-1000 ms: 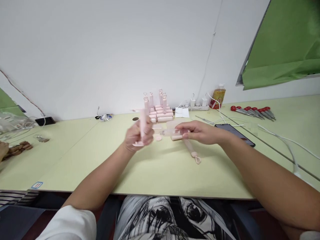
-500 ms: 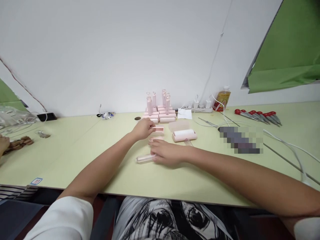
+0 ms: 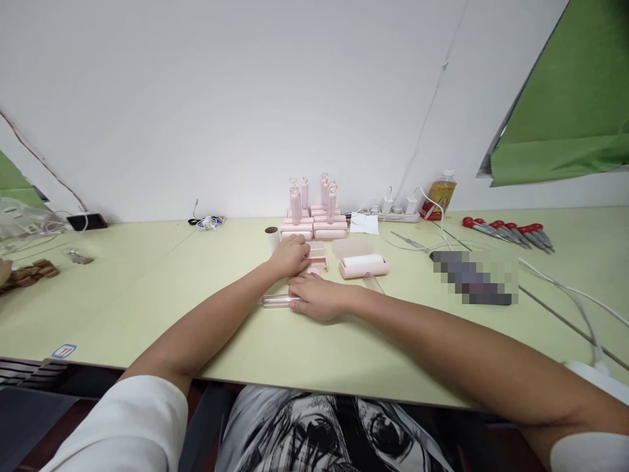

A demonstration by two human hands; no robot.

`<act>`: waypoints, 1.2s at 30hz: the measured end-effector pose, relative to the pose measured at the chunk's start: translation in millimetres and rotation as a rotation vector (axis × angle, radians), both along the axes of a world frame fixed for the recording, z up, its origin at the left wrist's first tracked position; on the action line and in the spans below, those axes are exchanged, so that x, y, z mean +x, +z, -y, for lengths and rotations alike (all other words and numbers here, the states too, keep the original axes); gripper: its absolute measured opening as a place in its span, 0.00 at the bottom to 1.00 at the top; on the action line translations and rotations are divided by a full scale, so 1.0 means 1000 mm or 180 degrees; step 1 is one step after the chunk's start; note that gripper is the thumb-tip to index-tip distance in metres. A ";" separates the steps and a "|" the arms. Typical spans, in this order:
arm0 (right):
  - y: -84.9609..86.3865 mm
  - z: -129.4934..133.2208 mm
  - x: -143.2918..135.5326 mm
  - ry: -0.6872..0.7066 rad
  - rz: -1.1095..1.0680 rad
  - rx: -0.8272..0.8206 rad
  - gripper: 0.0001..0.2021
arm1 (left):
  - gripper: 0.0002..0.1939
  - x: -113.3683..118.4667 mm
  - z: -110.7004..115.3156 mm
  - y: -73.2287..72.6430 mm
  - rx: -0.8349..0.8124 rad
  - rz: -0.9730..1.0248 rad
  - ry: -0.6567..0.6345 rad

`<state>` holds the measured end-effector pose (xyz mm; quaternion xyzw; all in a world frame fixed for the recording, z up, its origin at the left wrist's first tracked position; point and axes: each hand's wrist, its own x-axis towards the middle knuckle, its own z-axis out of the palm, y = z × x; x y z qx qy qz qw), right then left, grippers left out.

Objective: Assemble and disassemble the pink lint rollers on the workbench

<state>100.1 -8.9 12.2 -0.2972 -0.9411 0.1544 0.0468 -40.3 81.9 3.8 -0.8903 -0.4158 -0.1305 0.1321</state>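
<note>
You're gathering parts: your right hand (image 3: 317,296) pins the clear tube (image 3: 275,301) to the surface (image 3: 147,295), left hand (image 3: 291,255) closes on a pink piece (image 3: 317,250); lift both next.

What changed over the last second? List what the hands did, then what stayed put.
Both hands came down from mid-air to the table. The left hand let go of the upright pink piece and now rests on small pink parts. The right hand set a clear pink tube flat on the table and lies on its end. The stacked pink rollers, white roller, bottle and red-handled tools stayed put.
</note>
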 end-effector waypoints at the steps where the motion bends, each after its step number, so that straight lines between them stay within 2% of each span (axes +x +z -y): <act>1: 0.000 0.000 0.001 -0.0011 -0.0017 0.0008 0.12 | 0.07 -0.001 0.000 0.003 -0.0043 -0.0006 -0.0011; 4: 0.001 0.003 0.006 -0.0087 -0.0181 0.0201 0.12 | 0.09 -0.007 0.008 0.019 -0.0314 0.0239 -0.0045; 7: 0.007 0.006 0.016 -0.0377 -0.0556 0.0388 0.10 | 0.17 -0.010 0.034 0.040 -0.0853 0.0757 -0.0198; 9: 0.012 0.009 0.025 -0.0787 -0.0860 0.0206 0.10 | 0.22 -0.009 0.059 0.050 -0.1225 0.0900 -0.0463; 11: 0.016 0.010 0.035 -0.1119 -0.1209 -0.0253 0.11 | 0.23 -0.007 0.081 0.054 -0.1330 0.0929 -0.0617; 14: 0.019 0.011 0.049 -0.1222 -0.1751 -0.1269 0.10 | 0.23 -0.008 0.099 0.051 -0.1341 0.0671 -0.0492; 16: 0.018 0.011 0.055 -0.1350 -0.2052 -0.1832 0.12 | 0.23 -0.012 0.098 0.047 -0.1228 0.0492 -0.0339; 18: 0.016 0.010 0.059 -0.1560 -0.2248 -0.2093 0.16 | 0.22 -0.017 0.093 0.044 -0.1103 0.0483 -0.0225; 22: 0.011 0.009 0.058 -0.1695 -0.2104 -0.1879 0.23 | 0.21 -0.018 0.090 0.042 -0.0992 0.0510 -0.0206; 29: 0.005 0.011 0.051 -0.1371 -0.2207 -0.1542 0.28 | 0.16 0.008 0.104 0.022 -0.0586 0.0526 -0.0349; 36: 0.006 0.011 0.056 -0.0857 -0.2287 -0.1505 0.27 | 0.15 0.008 0.103 0.015 -0.0596 0.0848 -0.0458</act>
